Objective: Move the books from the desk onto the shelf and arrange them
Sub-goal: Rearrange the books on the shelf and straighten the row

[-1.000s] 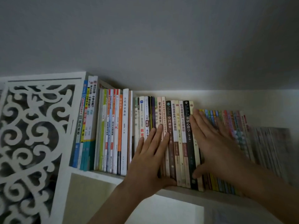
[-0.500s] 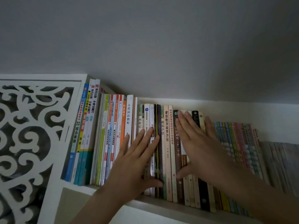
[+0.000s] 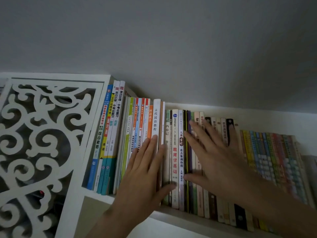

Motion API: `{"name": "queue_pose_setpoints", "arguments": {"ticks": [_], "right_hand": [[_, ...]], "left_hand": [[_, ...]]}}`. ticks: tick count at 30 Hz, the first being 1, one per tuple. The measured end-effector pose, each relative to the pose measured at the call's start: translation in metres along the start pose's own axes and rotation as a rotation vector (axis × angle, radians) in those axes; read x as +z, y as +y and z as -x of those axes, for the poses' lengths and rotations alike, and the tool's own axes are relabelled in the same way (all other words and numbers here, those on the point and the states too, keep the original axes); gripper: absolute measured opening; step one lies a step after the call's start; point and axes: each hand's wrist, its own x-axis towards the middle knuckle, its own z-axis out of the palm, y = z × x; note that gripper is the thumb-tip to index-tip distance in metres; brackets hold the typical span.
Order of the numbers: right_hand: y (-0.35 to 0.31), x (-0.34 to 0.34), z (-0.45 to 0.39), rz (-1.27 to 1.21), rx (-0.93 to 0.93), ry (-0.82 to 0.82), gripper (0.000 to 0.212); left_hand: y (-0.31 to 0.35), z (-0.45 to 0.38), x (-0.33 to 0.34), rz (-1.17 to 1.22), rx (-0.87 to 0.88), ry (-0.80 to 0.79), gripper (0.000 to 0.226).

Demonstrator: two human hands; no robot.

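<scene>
Head view, looking up at a white shelf [image 3: 173, 214] against a grey wall [image 3: 171, 40].

Far left: white carved fretwork panel [image 3: 34, 143] with scroll cut-outs; a small red item shows through a gap low down, not identifiable.

Row of books [image 3: 175, 152] standing upright, spines out, all on the shelf. First, a blue spine reading 国家教师资格考试 / 综合素质 [image 3: 101, 134]. Next, two tall white-and-teal spines [image 3: 115, 117], both headed 滚动迁移·中考总复习; one adds 山西中考 and 数学, the other 历史. Then thin green, orange and blue spines; lettering too small to read.

Orange spine 阅话高手 [image 3: 150, 121]. White spine 古代汉语教程 [image 3: 155, 119].

Left hand [image 3: 145, 172]: flat, fingers straight, laid against the spines. Fingertips reach the lower part of the white 古代汉语教程 spine and its orange neighbour; thumb spread right across the foot of the next books. Nothing grasped.

Between the hands: pale green 西游记 [image 3: 167, 134]; white spine with red 教育学基础 [image 3: 175, 152]; 儿童舌诊·看舌象调体质 [image 3: 181, 152]; dark thin spines in yellow and purple.

Right hand [image 3: 216, 157]: also flat, fingers extended and spread over the beige and black spines, thumb reaching left to the 儿童舌诊 spine. Released, pressing only.

Far right: set of thin multicoloured spines [image 3: 274, 160], blurred, text unreadable.
</scene>
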Motion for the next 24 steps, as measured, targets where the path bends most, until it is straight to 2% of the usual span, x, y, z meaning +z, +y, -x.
{"name": "queue_pose_setpoints", "arguments": {"ticks": [4, 10, 19, 24], "right_hand": [[-0.011, 0.009, -0.008, 0.033, -0.007, 0.026, 0.104], [-0.013, 0.017, -0.014, 0.046, 0.001, 0.028, 0.112], [-0.017, 0.013, -0.013, 0.053, 0.024, -0.011, 0.113], [-0.013, 0.003, -0.019, 0.037, 0.000, 0.026, 0.106]], "left_hand": [[-0.017, 0.007, -0.001, 0.005, 0.034, -0.025, 0.086], [-0.025, 0.005, -0.005, -0.146, 0.061, -0.069, 0.095], [-0.030, 0.007, 0.001, -0.040, 0.091, -0.063, 0.094], [-0.042, 0.013, 0.001, -0.040, 0.157, -0.073, 0.105]]}}
